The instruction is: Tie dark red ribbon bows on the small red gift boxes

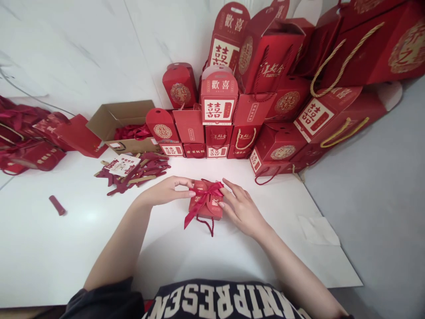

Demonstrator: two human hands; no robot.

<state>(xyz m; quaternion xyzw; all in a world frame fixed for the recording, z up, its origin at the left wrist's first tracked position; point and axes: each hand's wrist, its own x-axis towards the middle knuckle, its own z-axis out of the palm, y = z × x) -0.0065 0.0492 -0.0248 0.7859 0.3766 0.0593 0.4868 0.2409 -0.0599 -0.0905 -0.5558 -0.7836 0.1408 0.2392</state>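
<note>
A small red gift box (215,212) lies on the white table in front of me, topped with a shiny red ribbon bow (206,192). One ribbon tail hangs over its near left side, and a dark red cord handle (209,227) sticks out toward me. At the bow's left loop, my left hand (170,189) has its thumb and fingertips closed on the ribbon. My right hand (241,207) rests against the box's right side, fingers stretched and apart, fingertips touching the bow's right loop. The fingertips cover parts of both loops.
Stacked red gift boxes (219,102) line the wall behind and to the right. An open cardboard carton (133,145) holds red ribbon. Beside it lies a pile of dark red strips (142,173) under a white card (124,165). A small red tube-like object (57,205) lies left.
</note>
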